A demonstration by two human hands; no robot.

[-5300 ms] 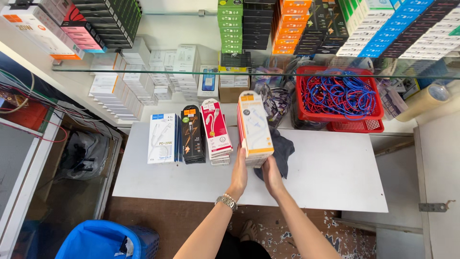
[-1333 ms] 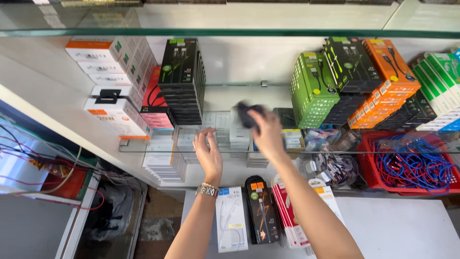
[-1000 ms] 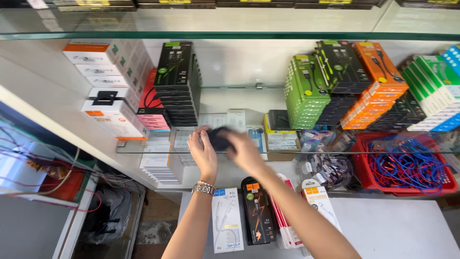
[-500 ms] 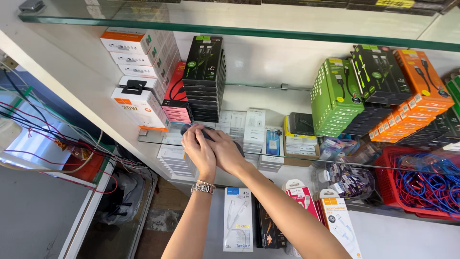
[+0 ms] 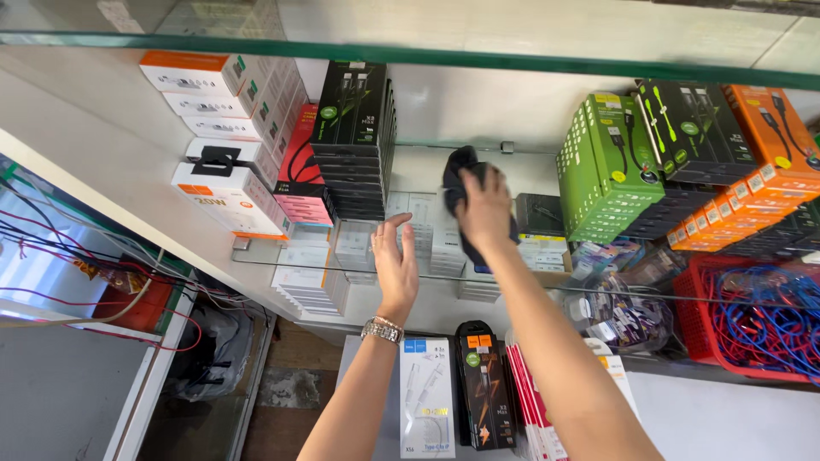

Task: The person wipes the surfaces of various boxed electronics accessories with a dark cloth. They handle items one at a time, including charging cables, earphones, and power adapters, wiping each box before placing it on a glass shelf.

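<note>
Two arms raised: right hand (image 5: 483, 207) grips dark cloth (image 5: 457, 175); left hand (image 5: 395, 264) flat.

One camera only, worn on the person's head, looks forward and slightly down at the glass shelf (image 5: 282, 271) from close by; both forearms rise from the near edge toward the stacked boxes (image 5: 354, 137) beyond.

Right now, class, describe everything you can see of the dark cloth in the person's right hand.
The dark cloth looks like soft black or navy fabric, bunched and crumpled rather than folded. The right hand clutches it against the glass shelf, part bulging above the fingers, part hanging below the palm. It sits between the black boxes and the green boxes. The left hand is apart from it.
</note>
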